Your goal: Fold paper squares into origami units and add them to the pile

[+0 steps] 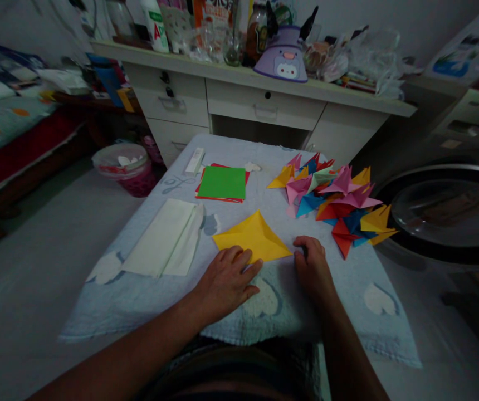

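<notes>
A sheet of yellow origami paper (254,236) with folded creases lies on the cloth-covered table in front of me, its pointed corners to the left, top and right. My left hand (233,275) rests flat on its lower edge, fingers spread. Close to the paper's right corner is my right hand (312,264), loosely curled on its side, with thumb and forefinger apart and nothing visible between them. Behind the yellow sheet sits a stack of square coloured paper (223,182), green on top with red edges below. To the right lie several folded paper cranes (340,195) in mixed colours.
A folded white cloth or tissue (164,236) lies left of the paper, and a small white box (195,161) near the far edge. A cluttered white cabinet (264,106) stands behind the table (331,334). A pink waste bin (128,170) is left, a washing machine (452,211) right.
</notes>
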### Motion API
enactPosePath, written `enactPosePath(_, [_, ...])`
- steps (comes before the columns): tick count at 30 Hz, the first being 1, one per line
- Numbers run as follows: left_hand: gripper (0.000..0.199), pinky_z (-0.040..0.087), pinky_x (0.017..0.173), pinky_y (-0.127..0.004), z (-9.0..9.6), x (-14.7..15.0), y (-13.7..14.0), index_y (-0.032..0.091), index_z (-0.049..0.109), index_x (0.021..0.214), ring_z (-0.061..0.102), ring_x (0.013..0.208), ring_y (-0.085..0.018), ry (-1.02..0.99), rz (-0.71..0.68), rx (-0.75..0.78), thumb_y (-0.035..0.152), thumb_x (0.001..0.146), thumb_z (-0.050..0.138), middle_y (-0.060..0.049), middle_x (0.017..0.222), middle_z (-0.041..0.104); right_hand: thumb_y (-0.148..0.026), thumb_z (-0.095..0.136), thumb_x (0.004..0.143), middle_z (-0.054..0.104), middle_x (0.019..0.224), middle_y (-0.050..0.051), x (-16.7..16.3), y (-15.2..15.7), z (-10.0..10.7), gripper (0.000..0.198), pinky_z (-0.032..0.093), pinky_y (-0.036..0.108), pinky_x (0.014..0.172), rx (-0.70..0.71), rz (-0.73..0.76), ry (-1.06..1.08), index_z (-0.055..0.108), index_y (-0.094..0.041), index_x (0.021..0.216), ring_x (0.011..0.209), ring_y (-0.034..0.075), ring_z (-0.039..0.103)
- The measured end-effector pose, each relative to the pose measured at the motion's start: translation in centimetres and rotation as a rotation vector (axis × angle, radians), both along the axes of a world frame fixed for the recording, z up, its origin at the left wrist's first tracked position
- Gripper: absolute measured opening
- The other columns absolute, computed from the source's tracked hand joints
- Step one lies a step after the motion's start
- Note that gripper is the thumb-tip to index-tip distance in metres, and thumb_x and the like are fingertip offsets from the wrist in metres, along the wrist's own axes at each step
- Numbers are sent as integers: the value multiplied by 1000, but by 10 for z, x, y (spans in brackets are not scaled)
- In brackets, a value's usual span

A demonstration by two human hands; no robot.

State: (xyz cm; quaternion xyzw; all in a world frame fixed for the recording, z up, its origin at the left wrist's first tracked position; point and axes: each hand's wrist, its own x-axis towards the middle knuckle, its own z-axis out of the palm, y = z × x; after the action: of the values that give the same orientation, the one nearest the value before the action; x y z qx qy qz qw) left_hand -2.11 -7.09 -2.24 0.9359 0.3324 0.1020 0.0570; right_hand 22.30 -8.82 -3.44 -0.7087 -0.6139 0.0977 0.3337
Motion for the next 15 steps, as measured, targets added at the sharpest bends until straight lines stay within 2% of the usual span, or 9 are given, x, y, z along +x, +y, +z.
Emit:
enactPosePath(5, [53,40,94,-44,-1,0,0,28,49,132,42,116,-30,-11,-2,21,46,85,63,-8,128,50,-32,54,80,56,120,15,-17,-2,6,41,36,50,100,72,34,-145,52,-16,117,116,30,47])
enactPosePath(9, [56,39,95,-45,-1,0,0,29,46,136,41,116,-30,-7,-1,19,46,85,63,-8,128,50,-49,63,76,53,129,20,-37,1,-1,71,31,54,103,-1,3,-312,44,-10,133,122,37,43])
enactPosePath(15, [58,40,94,-45,-3,-1,1,31,43,138,42,116,-30,-13,1,0,48,86,62,-8,129,50,-57,64,74,53,130,21,-39,4,-10,81,32,51,102,-85,-93,-358,42,-8,135,121,37,45])
